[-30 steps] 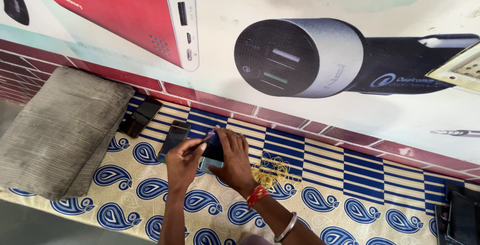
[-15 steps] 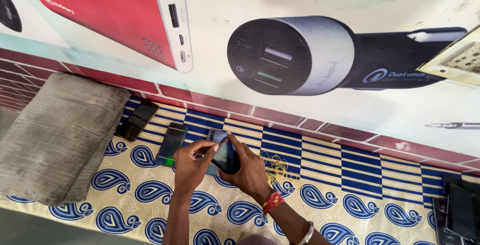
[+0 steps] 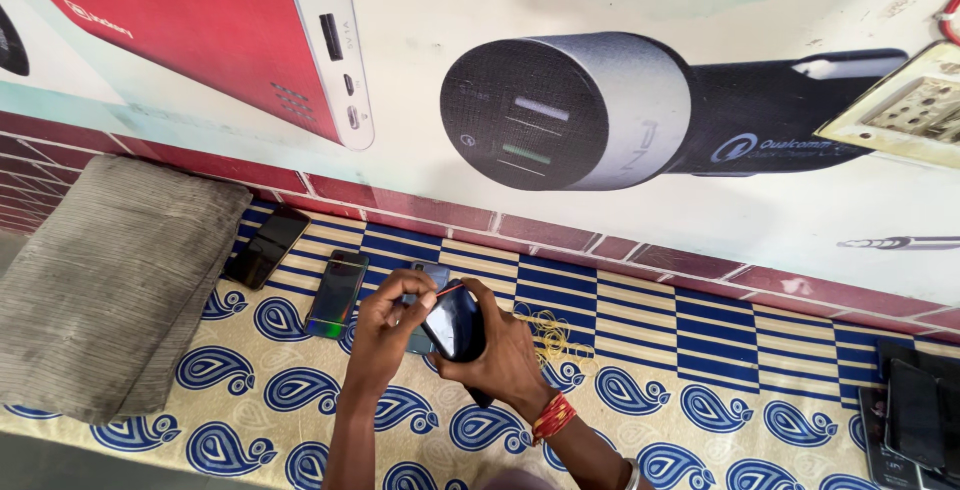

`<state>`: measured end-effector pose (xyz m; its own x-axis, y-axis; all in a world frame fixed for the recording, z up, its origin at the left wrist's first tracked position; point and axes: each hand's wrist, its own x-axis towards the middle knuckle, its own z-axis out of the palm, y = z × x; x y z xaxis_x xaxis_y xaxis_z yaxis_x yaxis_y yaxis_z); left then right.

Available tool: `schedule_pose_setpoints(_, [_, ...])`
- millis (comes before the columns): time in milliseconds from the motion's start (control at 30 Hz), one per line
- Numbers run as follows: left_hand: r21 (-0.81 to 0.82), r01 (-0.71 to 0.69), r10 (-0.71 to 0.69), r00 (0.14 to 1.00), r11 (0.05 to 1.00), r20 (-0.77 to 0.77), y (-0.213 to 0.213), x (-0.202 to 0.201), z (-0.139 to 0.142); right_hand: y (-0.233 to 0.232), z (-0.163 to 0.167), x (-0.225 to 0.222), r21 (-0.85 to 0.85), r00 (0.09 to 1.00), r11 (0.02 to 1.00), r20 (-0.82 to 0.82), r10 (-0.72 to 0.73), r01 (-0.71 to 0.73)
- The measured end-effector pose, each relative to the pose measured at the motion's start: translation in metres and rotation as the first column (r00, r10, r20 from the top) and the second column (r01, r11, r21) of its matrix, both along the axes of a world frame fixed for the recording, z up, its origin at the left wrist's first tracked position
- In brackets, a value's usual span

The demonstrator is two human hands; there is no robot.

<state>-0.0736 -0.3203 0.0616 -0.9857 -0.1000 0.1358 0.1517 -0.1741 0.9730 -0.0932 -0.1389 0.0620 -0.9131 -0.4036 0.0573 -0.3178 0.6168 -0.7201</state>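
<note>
Right hand: fingers wrapped around a dark phone, held tilted, glossy face turned up toward the left hand. Red threads and a bangle at that wrist.

Left hand: fingers pinched at the phone's upper edge, where a thin orange rubber band crosses the corner; thumb and forefinger closed on or at the band, cannot tell which for certain.

Below the fingers: counter under a patterned cloth, blue paisley on cream with a blue-striped border.

Partly under the left fingers: another phone, lying flat. Left of it, a phone with a greenish sheen; further left, a black phone.

Just right of the right hand: loose heap of yellow rubber bands.

Far left: folded grey cloth.
</note>
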Motion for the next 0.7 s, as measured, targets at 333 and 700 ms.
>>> schedule_pose_setpoints(333, [0.174,0.092,-0.071,0.990,0.980,-0.124,-0.004,0.000,-0.002,-0.004,0.000,-0.002,-0.205,0.992,0.973,0.087,-0.089,0.106])
schedule_pose_setpoints(700, [-0.173,0.195,-0.216,0.970,0.965,-0.111,0.012,0.005,-0.011,0.013,-0.012,-0.023,-0.240,0.929,0.915,0.264,-0.259,0.323])
